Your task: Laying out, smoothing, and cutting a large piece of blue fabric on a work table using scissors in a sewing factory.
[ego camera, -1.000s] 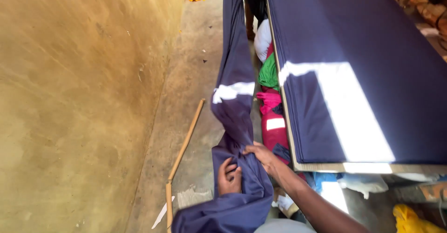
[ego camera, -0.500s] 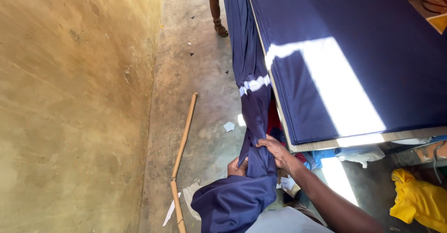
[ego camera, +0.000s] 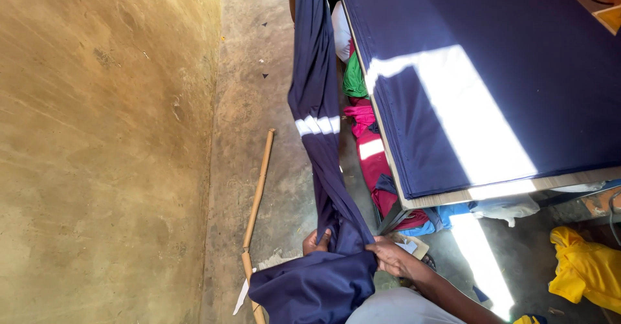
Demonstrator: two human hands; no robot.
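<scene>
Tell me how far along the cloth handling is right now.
Done: a stack of navy fabric lies flat on the table. In hand: the left hand and right hand grip a long navy strip that hangs beside the table. Left: most of the strip is ungathered.

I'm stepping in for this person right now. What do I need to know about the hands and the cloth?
Left hand: grip closed on the navy cloth strip from behind.
Right hand: pinching the same strip's front edge.
The strip hangs stretched along the table edge, gathered into a bundle at the lap.
Stacked navy fabric lies flat on the table.
Done: part gathered. Left: the long stretched length.
</scene>
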